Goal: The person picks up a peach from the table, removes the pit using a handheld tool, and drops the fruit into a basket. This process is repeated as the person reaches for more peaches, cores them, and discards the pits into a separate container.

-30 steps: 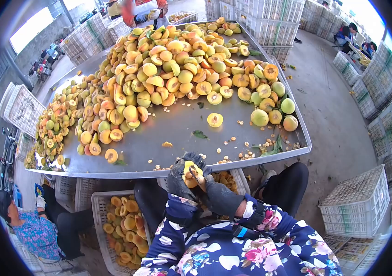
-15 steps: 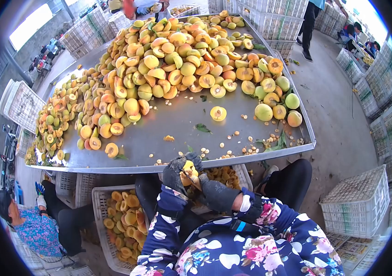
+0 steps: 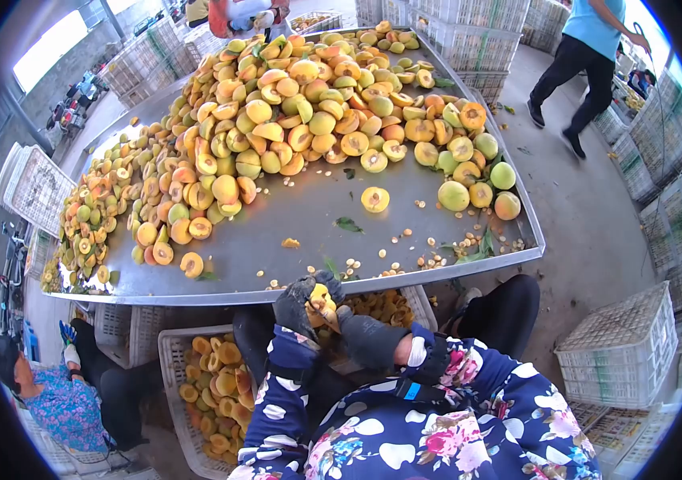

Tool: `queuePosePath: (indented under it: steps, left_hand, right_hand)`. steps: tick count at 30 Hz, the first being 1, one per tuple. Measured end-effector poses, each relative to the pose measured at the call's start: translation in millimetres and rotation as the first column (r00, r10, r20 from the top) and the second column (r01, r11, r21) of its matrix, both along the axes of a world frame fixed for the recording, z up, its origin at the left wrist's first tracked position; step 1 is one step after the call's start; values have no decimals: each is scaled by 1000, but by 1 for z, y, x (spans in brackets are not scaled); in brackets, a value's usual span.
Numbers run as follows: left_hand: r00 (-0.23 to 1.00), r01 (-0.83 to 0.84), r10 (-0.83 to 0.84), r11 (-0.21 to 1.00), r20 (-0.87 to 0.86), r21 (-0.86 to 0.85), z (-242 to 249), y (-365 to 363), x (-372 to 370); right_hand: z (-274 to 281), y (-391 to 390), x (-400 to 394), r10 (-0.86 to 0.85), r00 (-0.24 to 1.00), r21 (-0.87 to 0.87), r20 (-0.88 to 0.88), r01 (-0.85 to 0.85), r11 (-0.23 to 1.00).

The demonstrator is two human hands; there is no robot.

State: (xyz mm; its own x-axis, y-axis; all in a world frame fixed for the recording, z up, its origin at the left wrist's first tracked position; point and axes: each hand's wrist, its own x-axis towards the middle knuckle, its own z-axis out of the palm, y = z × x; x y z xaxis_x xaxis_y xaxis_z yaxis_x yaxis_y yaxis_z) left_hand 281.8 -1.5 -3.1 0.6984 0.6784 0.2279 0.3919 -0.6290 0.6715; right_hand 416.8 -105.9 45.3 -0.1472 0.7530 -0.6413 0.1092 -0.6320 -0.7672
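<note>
My left hand [image 3: 294, 309], in a dark glove, is closed around a yellow apricot [image 3: 322, 301] just in front of the table edge. My right hand [image 3: 373, 341], gloved too, is closed with its fingertips against the near side of that fruit. A small tan piece shows between the two hands; I cannot make out what it is. Below the hands, a crate [image 3: 421, 307] holds apricot pieces. On the metal table [image 3: 277, 220] ahead rises a big heap of halved apricots [image 3: 293, 112], with a single half [image 3: 375, 199] lying apart and loose pits [image 3: 431, 262] near the front edge.
To my left stands a white crate [image 3: 166, 352] of apricot halves, and beyond it sits a co-worker [image 3: 65, 404]. An upturned-looking crate [image 3: 617, 352] is on the floor at right. Stacked crates [image 3: 469, 48] stand behind the table. A person [image 3: 585, 60] walks at the upper right.
The person at the upper right has come closer and more into view. My hands stay together on the apricot, with small shifts. The view has moved slightly.
</note>
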Motion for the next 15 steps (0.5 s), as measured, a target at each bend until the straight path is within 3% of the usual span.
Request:
queuePosePath:
  steps: [2,3,4,5,6,7,8,9,11,12,13,15]
  left_hand:
    - [999,2,-3,1000,45,24,12,-3,6]
    - [995,-57,53,997,84,47,-6,-2,2]
    - [986,-117,108,991,124,68,-25,-2,-2]
    - [962,-114,151,980,227,-165,-35,-2,-5]
    - [916,-97,232,920,328,-381,-41,-4,-7]
    - [809,58,358,740,466,-670,-48,-6,-10]
    - [679,271,520,479,518,-835,-43,-8,-10]
    - [783,170,391,613,483,-772,-38,-7,-9]
    - [930,56,143,855,339,-516,-19,-4,-5]
    - [967,36,51,943,250,-332,-7,-4,-2]
    - [985,57,-39,992,167,-110,6,-5,0]
    - [994,75,-81,994,74,82,12,-8,0]
  right_hand:
    - [2,-1,5,143,930,289,339,-248,925]
    - [0,-4,3,164,847,385,505,-391,836]
    - [-4,-4,5,226,846,391,482,-439,809]
    - [-9,-4,7,289,841,398,457,-484,780]
    - [23,-4,9,326,908,270,264,-394,879]
    - [40,-4,11,317,947,113,59,-322,940]
    - [35,-5,9,342,920,188,190,-376,907]
    - [24,-6,7,350,881,254,319,-435,864]
    - [11,-5,7,292,881,340,372,-422,841]
    - [6,-4,8,242,923,365,300,-345,865]
    - [5,-3,8,190,957,384,221,-264,885]
    - [11,-5,11,225,883,424,411,-404,810]
